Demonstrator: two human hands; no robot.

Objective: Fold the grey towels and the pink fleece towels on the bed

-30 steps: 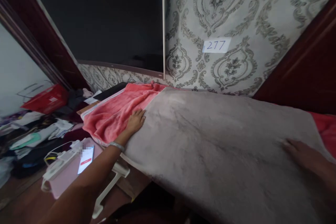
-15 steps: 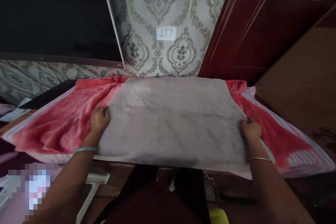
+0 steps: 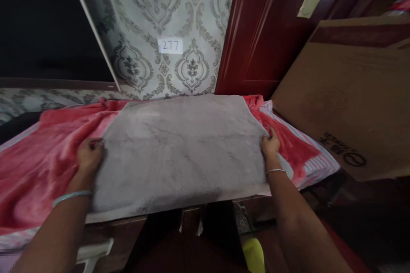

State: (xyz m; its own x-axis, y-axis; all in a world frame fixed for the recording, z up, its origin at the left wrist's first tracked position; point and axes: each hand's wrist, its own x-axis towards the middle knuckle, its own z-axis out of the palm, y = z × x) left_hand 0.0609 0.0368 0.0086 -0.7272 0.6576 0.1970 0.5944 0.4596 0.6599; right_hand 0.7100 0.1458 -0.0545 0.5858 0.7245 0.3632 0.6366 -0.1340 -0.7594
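Observation:
A grey cloth [image 3: 182, 149] lies spread flat with a few creases, its near edge hanging at the table's front. My left hand [image 3: 90, 155] pinches its left edge, fingers closed. At the opposite side, my right hand [image 3: 270, 143] has its fingers closed on the right edge, where a corner flap sticks out beyond the wrist. Beneath the cloth is a red plush blanket [image 3: 60, 149] with a striped border, showing rumpled on the left and again on the right.
A cardboard box [image 3: 352, 102] stands to the right, in front of a dark red door [image 3: 250, 30]. A large black screen [image 3: 48, 25] is at the back left. Patterned wallpaper behind carries a paper label [image 3: 170, 45] reading 277. Something yellow [image 3: 253, 256] is low down near my legs.
The view has turned to the right, so the scene sits further left and more of the box shows. Both hands stay at the cloth's side edges, and the cloth looks much the same.

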